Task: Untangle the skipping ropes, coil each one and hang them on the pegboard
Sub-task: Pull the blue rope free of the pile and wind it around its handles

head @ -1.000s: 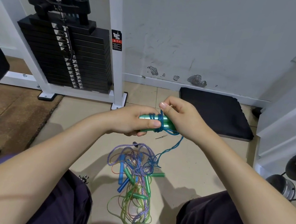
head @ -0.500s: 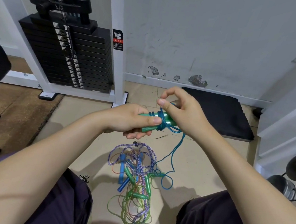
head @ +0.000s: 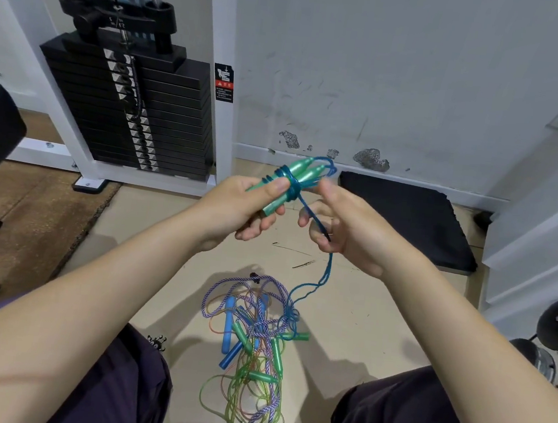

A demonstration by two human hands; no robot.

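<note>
Now tilted up toward the wall since a moment ago: green handles (head: pixel 292 181), gripped in left hand (head: pixel 236 207), blue cord (head: pixel 314 222) wound round them. Pinching that cord's tail: right hand (head: pixel 348 229). Below on floor (head: pixel 362 323), tangled ropes (head: pixel 253 339). Probably light, limp, slippery; best held at handles.

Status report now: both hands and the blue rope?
Left hand grips green handles. Right hand pinches blue rope. Rope trails into floor tangle.
</note>
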